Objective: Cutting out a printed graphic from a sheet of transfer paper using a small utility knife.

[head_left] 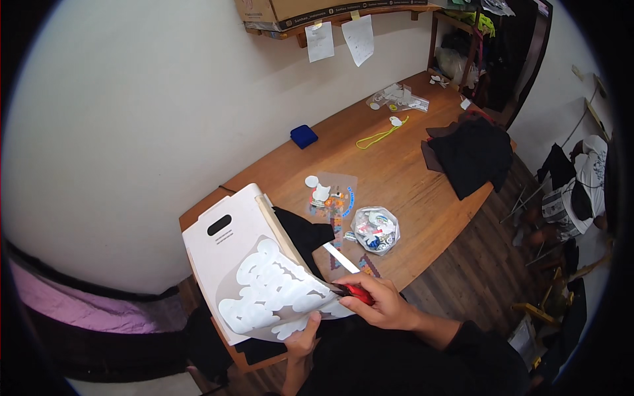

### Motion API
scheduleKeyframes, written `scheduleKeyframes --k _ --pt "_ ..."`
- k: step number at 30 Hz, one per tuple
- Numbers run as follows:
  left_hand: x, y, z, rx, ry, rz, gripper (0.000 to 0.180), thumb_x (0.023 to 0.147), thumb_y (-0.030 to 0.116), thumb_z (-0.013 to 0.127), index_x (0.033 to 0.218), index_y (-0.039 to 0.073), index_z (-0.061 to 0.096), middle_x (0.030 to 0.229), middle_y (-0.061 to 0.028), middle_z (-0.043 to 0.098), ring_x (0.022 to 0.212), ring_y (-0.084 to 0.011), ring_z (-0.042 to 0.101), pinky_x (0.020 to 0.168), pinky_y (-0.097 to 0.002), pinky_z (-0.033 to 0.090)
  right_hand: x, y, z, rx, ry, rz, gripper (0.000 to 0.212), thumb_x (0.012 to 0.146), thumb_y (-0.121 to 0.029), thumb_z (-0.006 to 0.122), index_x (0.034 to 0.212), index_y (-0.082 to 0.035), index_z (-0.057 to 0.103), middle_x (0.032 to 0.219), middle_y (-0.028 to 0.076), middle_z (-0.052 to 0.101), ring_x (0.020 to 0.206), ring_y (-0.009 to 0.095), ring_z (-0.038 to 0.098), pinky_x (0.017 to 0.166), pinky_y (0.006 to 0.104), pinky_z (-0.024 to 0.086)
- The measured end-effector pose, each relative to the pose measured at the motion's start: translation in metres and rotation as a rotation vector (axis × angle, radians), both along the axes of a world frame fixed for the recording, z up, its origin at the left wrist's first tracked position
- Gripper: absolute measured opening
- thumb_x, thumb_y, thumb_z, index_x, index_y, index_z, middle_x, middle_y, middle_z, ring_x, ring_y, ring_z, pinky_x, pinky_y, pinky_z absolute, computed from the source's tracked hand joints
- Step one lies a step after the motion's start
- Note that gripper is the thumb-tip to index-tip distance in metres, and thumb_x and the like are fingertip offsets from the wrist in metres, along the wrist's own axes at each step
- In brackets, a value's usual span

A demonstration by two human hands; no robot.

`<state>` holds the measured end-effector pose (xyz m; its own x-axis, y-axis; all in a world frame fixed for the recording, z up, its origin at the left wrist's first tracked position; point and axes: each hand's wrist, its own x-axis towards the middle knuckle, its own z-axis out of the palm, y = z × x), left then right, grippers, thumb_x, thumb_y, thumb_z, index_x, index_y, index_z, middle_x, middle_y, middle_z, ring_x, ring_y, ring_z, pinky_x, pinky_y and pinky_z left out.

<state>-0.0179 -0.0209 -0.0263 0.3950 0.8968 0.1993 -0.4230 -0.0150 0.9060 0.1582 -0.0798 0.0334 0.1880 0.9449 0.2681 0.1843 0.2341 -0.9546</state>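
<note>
My left hand (pixel 302 338) pinches the lower edge of a clear film sheet (pixel 228 290) that carries several white cut-out shapes (pixel 264 290). In my right hand (pixel 386 305) are red-handled scissors (pixel 358 294), their dark blades at the sheet's right corner. The fingers hide part of the handles. Much of the film rests over a pale flat-topped case (pixel 198 234) with a black oval opening, while the corner between my hands bends upward. Black fabric (pixel 300 231) lies beside and under the case. A white strip (pixel 341 257) is just beyond my right hand.
A plastic bag of stickers (pixel 376 230) and a printed film (pixel 338 191) lie on the wooden table (pixel 396 168). Farther off are a blue folded cloth (pixel 304 136), a yellow-green cord (pixel 376 140) and dark clothing (pixel 470 155). Another person (pixel 584 178) sits at the right.
</note>
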Motion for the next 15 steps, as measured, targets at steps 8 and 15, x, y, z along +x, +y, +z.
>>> scheduleKeyframes --k 8,15 --pt "0.0 0.0 0.0 -0.007 -0.014 -0.001 0.041 0.081 -0.007 0.057 0.12 -0.004 0.046 0.115 -0.0141 0.053 0.106 -0.0233 0.053 0.094 -0.0324 0.04 -0.001 0.001 0.001 0.011 -0.003 -0.011 0.032 0.086 -0.015 0.062 0.112 0.002 0.052 0.094 0.015 0.061 0.083 0.019 0.06 0.07 0.0283 0.047" --pt "-0.007 -0.002 -0.008 -0.095 0.042 -0.011 0.04 0.082 -0.007 0.057 0.12 -0.004 0.045 0.114 -0.0145 0.054 0.104 -0.0232 0.054 0.092 -0.0324 0.043 -0.002 0.001 -0.001 0.006 -0.021 -0.021 0.031 0.086 -0.015 0.062 0.111 0.002 0.052 0.094 0.015 0.062 0.082 0.02 0.061 0.07 0.0284 0.048"
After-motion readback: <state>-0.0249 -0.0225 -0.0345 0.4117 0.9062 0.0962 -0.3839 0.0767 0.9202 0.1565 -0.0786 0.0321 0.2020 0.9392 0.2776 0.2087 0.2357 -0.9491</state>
